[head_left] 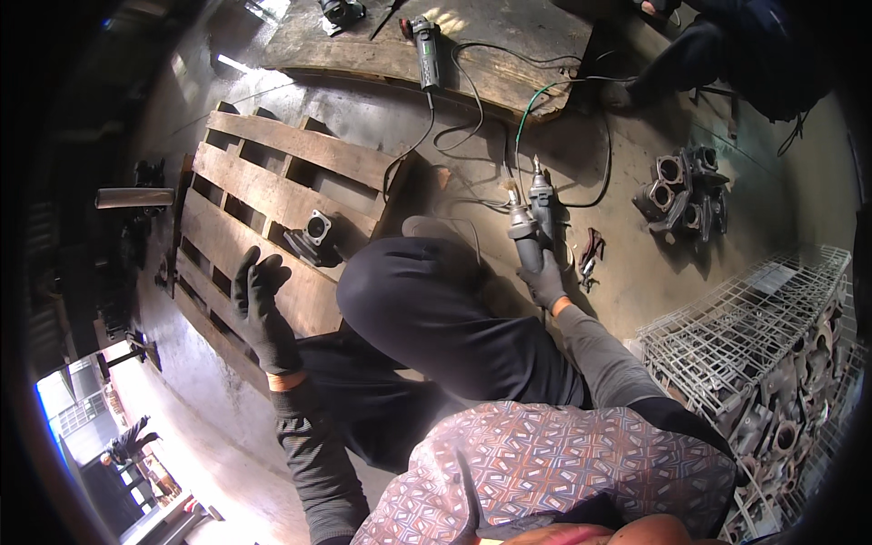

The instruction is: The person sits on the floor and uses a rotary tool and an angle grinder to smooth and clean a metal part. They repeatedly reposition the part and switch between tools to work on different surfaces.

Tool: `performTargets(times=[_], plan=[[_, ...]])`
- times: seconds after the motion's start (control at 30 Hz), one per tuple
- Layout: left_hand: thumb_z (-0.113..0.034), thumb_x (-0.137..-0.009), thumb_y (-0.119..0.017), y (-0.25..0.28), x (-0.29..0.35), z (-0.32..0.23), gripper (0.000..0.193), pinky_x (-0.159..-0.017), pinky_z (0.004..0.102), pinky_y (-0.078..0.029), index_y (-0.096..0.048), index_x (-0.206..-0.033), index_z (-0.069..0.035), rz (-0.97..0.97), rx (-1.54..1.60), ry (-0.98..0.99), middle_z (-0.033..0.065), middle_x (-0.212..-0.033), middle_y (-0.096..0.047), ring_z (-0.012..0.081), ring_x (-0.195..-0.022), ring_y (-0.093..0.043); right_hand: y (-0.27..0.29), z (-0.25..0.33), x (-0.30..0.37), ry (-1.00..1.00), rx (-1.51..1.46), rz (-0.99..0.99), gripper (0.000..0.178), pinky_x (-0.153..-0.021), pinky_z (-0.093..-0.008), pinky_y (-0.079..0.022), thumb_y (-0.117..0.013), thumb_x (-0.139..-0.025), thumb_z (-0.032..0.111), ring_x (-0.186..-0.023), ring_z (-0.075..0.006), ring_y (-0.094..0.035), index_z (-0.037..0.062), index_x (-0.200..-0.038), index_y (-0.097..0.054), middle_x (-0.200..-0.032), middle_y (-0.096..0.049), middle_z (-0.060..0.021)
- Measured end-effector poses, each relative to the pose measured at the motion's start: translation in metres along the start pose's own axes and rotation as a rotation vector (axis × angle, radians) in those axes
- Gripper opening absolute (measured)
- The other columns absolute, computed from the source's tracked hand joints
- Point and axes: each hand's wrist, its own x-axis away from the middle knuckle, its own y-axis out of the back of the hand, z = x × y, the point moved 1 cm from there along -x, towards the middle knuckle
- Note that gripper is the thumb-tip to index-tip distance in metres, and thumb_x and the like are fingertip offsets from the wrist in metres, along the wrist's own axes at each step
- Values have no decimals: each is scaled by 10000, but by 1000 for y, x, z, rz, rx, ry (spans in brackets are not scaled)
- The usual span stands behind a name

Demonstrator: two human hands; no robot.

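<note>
My left hand [263, 313], in a dark glove, hovers over the wooden pallet [272, 195] with its fingers stretched apart and nothing in them. Close to it, a metal casting with a square flanged opening [309, 245] rests on the slats beside my knee. My right hand [545, 286], also gloved, is wrapped round the grey body of a die grinder [523, 234] low over the floor, its tip pointing away from me. A second die grinder [542, 198] lies right alongside, partly hidden by the first.
An angle grinder [426, 62] lies on a wooden board [509, 50] ahead, with cords trailing across the floor. Several castings [681, 195] are grouped at the right. A wire cage [718, 350] holds more castings. A red-handled tool [592, 250] lies nearby. Another person [745, 59] is at the upper right.
</note>
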Motion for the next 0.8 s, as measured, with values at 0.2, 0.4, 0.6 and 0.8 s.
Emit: performTargets(times=[0.2,0.4,0.6,0.8], plan=[[-148,-1103,-533,-1,-35,9,386,-911,349,-601,-634,-1411,61,93,-62,2,164,-1235,-746,221,-1055,-736,-39,38,-67,-137,-20,111,851,-1082,-461,-490,-816,-944,412,-1369,-308,-511,46,-1592,-404,-1578,-451,-167],[-174,-1130,-578,-6,-74,18,347,-888,326,-592,-638,-1401,34,202,85,-19,117,-1194,-737,188,-1001,-718,-67,35,-81,10,570,-61,743,-971,-499,-531,-939,-764,359,-1166,-415,-653,-15,-1296,-580,-1261,-657,-247],[-132,-1116,-573,-12,-101,34,342,-891,304,-567,-625,-1402,47,265,63,26,118,-1103,-751,169,-939,-711,-74,19,-102,-213,584,97,1027,-1039,-533,-528,-887,-776,535,-1253,-462,-643,-2,-1526,-435,-1314,-656,-312],[-90,-1108,-569,-25,-103,35,328,-872,292,-562,-626,-1400,50,337,49,37,104,-1096,-748,158,-936,-693,-86,0,-106,56,608,-49,843,-1081,-560,-466,-855,-801,446,-1286,-476,-531,12,-1409,-465,-1328,-514,-272]])
